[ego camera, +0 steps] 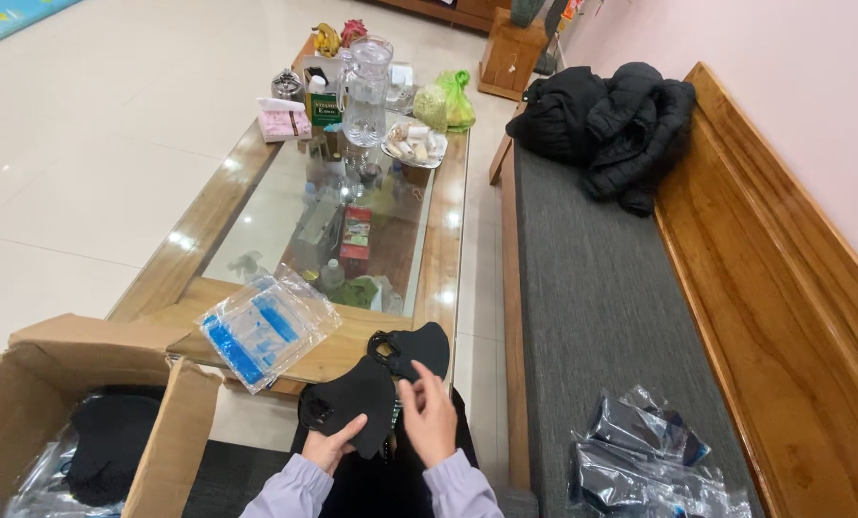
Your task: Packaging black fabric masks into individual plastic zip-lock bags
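Observation:
My left hand (pixel 331 445) grips the lower edge of a black fabric face mask (pixel 352 395), held over my lap. My right hand (pixel 429 416) pinches the mask's right side with fingers raised. A second black mask (pixel 416 347) lies on the near corner of the wooden coffee table (pixel 446 259), just above my hands. A clear plastic bag with blue print (pixel 262 327) rests on the table corner to the left.
An open cardboard box (pixel 93 364) with black masks and plastic wrap stands at left. Packaged masks in clear bags (pixel 645 451) lie on the grey bench cushion (pixel 592 288) at right. A black jacket (pixel 611 120) sits farther along. A jug, a plate and boxes crowd the table's far end.

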